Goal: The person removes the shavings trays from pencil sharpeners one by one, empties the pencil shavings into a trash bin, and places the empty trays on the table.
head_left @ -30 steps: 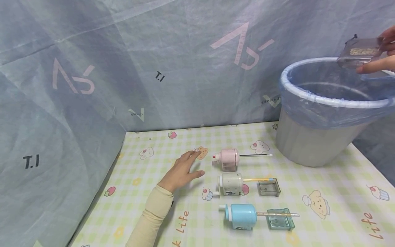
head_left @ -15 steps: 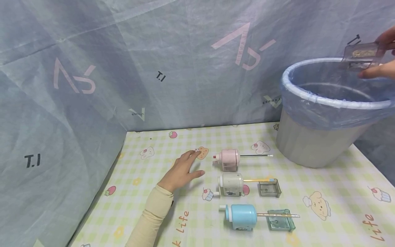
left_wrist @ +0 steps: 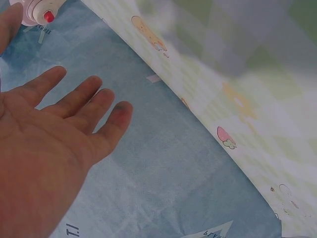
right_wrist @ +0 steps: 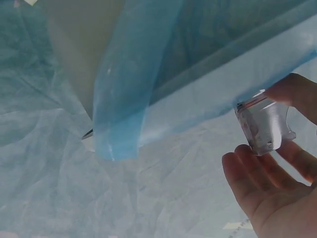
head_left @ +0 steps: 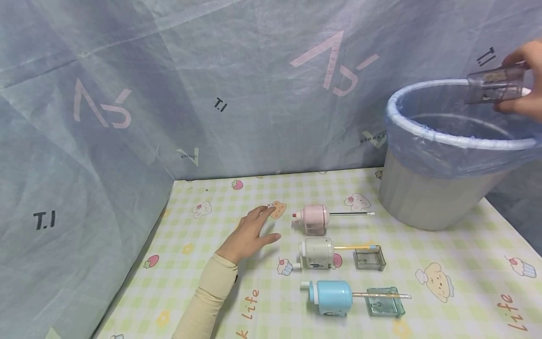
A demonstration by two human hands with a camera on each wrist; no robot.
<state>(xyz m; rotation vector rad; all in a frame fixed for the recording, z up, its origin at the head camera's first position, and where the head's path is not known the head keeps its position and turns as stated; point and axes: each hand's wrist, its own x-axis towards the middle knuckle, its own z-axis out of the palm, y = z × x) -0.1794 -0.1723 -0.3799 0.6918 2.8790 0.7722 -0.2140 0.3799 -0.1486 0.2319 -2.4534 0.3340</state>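
Note:
My right hand (head_left: 525, 80) (right_wrist: 277, 163) holds a small clear shavings tray (head_left: 495, 84) (right_wrist: 262, 124) tipped over the open top of a grey waste bin (head_left: 436, 188) lined with a blue bag (right_wrist: 129, 99). My left hand (head_left: 250, 235) (left_wrist: 59, 129) rests flat on the mat with its fingers spread, just left of a pink pencil sharpener (head_left: 312, 218) (left_wrist: 37, 10) that has a dark pencil in it. Below it stand a white sharpener (head_left: 317, 252) and a blue sharpener (head_left: 332, 296), each with a pencil.
A clear tray (head_left: 370, 258) lies right of the white sharpener and a greenish tray (head_left: 384, 302) right of the blue one. A checked cartoon mat (head_left: 444, 292) covers the table. Blue fabric sheets (head_left: 127, 117) close off the back and left sides.
My right hand has tipped the clear tray further onto its side over the bin and moved it slightly right. The left hand and the sharpeners have not moved.

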